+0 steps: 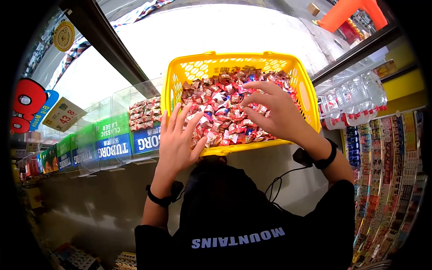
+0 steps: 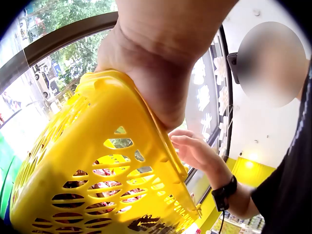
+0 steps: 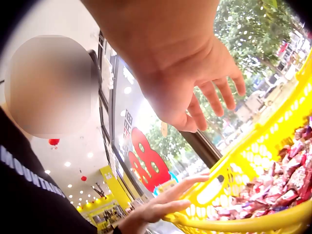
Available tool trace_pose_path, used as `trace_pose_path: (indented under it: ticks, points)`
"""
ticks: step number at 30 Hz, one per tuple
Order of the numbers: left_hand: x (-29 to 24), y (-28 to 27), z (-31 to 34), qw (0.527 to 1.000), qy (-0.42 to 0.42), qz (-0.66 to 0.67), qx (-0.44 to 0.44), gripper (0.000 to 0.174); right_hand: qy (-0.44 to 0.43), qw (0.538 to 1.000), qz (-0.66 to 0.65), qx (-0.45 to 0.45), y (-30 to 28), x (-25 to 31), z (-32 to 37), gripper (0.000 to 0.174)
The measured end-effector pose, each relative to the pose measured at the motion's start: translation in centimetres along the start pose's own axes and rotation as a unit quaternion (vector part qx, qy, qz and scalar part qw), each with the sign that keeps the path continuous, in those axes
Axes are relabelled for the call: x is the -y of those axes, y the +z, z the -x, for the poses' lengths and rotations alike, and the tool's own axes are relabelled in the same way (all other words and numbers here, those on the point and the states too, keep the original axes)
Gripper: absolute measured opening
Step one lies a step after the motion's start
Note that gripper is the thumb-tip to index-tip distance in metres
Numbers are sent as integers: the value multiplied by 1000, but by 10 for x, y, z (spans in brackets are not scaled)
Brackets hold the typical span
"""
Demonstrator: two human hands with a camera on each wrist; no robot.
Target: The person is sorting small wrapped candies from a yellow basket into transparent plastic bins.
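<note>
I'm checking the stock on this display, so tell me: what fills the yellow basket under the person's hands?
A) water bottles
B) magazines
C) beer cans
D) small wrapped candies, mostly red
D: the yellow basket is heaped with small wrapped candies, mostly red and white, with the left hand and right hand spread over them.

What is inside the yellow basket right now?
A heap of wrapped candies, mostly red and white; the left hand reaches over the rim onto it, the right hand spreads above. The heap hides the basket floor.
</note>
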State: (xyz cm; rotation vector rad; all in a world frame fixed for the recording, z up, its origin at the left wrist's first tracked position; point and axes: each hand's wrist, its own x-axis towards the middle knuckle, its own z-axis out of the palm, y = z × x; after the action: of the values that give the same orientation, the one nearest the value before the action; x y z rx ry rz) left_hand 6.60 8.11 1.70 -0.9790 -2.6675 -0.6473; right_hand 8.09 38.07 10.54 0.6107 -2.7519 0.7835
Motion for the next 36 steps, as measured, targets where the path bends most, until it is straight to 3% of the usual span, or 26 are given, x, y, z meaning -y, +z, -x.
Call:
trace_pose_path:
  ticks: [3,6,9,11,16,20,22,26,31,36]
  points:
    - [1,1,2,1000,-6,9,9,61,-16,994,66,80,37,-32,-32,21]
    - [2,3,4,1000,-5,7,-6,60,54,938,172,295,65,-64,-56,29]
    - [2,5,5,999,0,6,-32,56,53,919,223,321,83,-83,-61,32]
    - [3,8,6,999,-1,5,-36,54,26,922,252,293,92,-91,-55,32]
    - [5,8,6,1000,-10,14,-24,52,48,917,227,325,75,-64,-69,27]
    - [3,3,6,999,-11,29,-17,48,1,976,65,206,64,-56,-61,25]
    - [2,0,5,1000,-7,15,-19,47,-39,989,-9,145,41,-25,-49,24]
    - [-13,-6,1,999,16,30,-13,44,-176,979,88,56,38,1,-16,25]
    - [-45,1,-3,995,75,55,-25,30,-183,976,110,35,54,31,26,33]
    - [-57,-1,10,997,55,11,-48,22,-149,987,47,-30,67,32,46,37]
